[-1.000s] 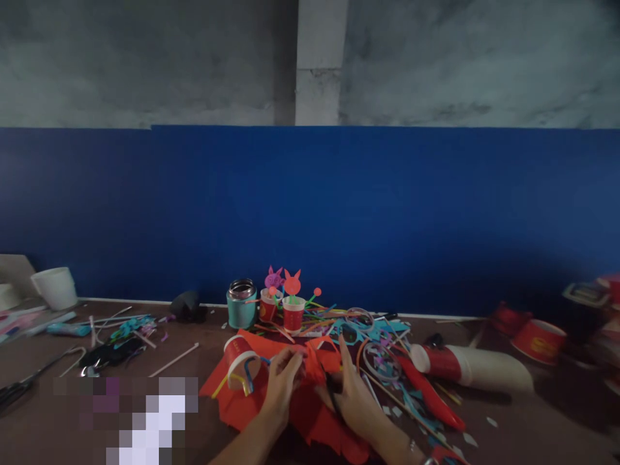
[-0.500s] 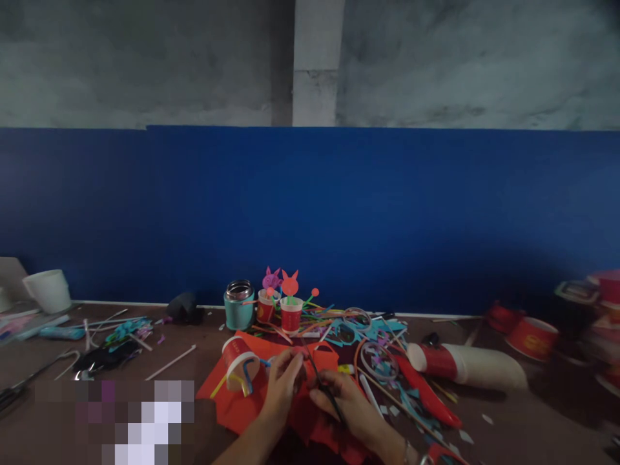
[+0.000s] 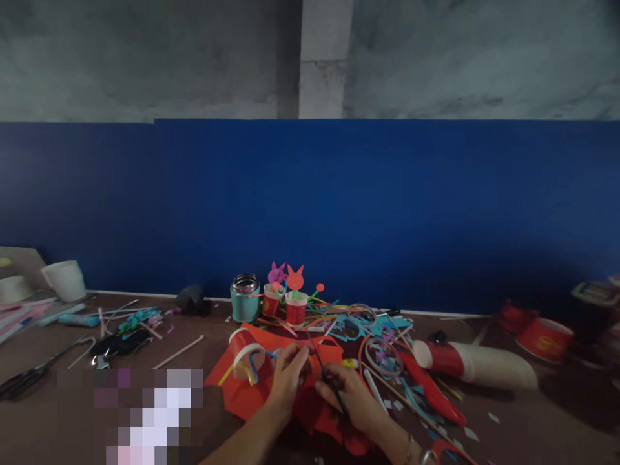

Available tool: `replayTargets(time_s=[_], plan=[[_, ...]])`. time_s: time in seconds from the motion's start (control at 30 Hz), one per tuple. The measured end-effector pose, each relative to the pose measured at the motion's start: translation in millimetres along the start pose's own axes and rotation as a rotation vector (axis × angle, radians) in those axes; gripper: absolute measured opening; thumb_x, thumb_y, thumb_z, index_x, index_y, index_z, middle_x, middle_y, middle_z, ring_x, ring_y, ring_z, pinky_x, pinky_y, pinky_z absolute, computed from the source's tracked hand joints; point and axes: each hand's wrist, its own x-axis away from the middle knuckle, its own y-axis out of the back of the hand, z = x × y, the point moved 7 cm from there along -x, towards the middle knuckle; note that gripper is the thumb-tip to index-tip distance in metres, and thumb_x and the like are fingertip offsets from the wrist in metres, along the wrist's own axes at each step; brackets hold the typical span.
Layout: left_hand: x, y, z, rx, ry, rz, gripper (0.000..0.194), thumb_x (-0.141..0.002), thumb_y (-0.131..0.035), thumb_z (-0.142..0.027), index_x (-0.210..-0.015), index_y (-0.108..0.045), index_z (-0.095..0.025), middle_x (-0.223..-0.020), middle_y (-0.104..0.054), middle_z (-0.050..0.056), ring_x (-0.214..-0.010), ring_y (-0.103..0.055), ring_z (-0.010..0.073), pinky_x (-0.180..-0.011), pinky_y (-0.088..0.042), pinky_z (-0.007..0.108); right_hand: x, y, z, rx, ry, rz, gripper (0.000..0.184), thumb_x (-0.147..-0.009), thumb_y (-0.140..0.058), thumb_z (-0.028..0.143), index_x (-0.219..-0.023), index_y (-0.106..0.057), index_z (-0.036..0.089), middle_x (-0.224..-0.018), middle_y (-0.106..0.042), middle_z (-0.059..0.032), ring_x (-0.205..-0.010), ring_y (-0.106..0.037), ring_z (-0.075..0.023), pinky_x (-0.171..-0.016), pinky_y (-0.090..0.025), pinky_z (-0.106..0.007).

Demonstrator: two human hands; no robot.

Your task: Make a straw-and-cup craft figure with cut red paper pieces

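My left hand is closed in a pinch above the red paper; what sits between its fingertips is too small to make out. My right hand grips dark-handled scissors, their thin blades pointing up and away toward my left fingertips. Just left of my left hand, a red and white paper cup lies tipped on the red paper, with yellow and blue strips at its mouth. Behind stand two upright cups: one bears a red eared paper head, the other a purple one.
A turquoise thermos stands open beside the cups. Right of my hands lie paper scraps, straws, tape rolls, a red pointed object and a lying stack of cups. Another pair of scissors lies far left. A blue panel rises behind.
The whole view has shifted slightly, so things appear a little farther right. Both hands stay close together over the red paper, the scissors still in my right hand.
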Motion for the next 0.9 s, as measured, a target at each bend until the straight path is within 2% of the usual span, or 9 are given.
replayTargets(time_s=[0.3,0.6,0.9], plan=[[-1,0.0,2,0.012,0.014,-0.004,0.030,-0.067,-0.064,-0.043,-0.059,-0.053,-0.016,-0.040,-0.035,-0.009,-0.035,-0.025,0.0032,-0.037,-0.017,0.019,3,-4,3,-0.071,-0.022,0.016,0.021,-0.069,-0.060,0.036,-0.073,-0.049,0.018,-0.050,-0.043,0.0070,-0.041,-0.043,-0.0077,-0.040,-0.032,-0.018],[1,-3.3,1,0.051,0.006,0.007,0.033,-0.063,-0.066,-0.046,-0.059,-0.054,-0.016,-0.038,-0.034,-0.010,-0.036,-0.025,0.0037,-0.037,-0.017,0.019,-1,-3,-2,-0.041,0.078,-0.003,0.019,-0.072,-0.058,0.034,-0.070,-0.047,0.018,-0.050,-0.035,0.0087,-0.041,-0.033,-0.0057,-0.040,-0.026,-0.018],[-2,-0.5,10,0.066,0.036,0.011,0.033,-0.063,-0.066,-0.047,-0.061,-0.055,-0.016,-0.040,-0.033,-0.010,-0.036,-0.023,0.0037,-0.037,-0.016,0.020,1,-2,7,-0.072,0.064,-0.016,0.022,-0.068,-0.062,0.032,-0.068,-0.045,0.018,-0.052,-0.036,0.0084,-0.044,-0.033,-0.0056,-0.041,-0.026,-0.017]])
